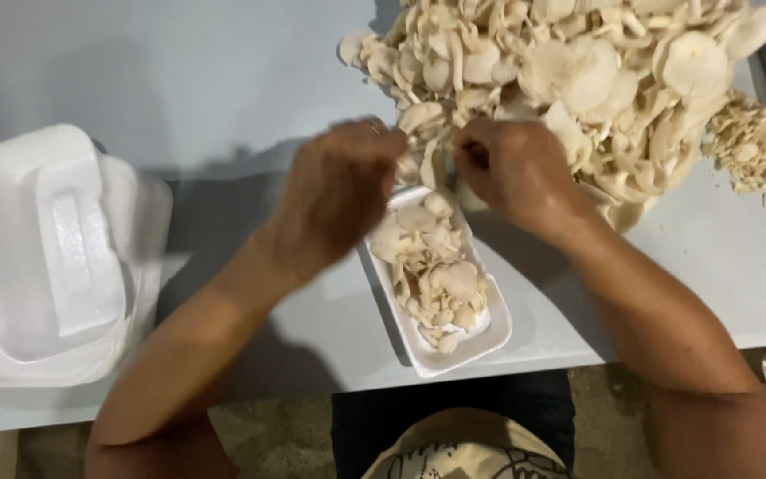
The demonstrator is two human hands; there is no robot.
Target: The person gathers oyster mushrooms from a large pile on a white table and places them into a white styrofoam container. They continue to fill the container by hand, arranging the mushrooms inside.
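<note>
**Mushrooms going into a foam tray, handle gently**

Mushrooms here are pale, cream-coloured oyster mushrooms (pixel 578 80), heaped in a big pile at the far side of the light grey tabletop (pixel 223 80). They look featherlight, soft and brittle at the cap edges, so I'd pinch them low on the stems, not the caps. The left hand (pixel 334 191) and right hand (pixel 516 173) meet at the pile's near edge, fingers pinched on a small clump between them. Just below sits a part-filled white foam rectangular tray (pixel 489 341). A stack of empty white foam trays (pixel 42 248) waits at the left.
</note>
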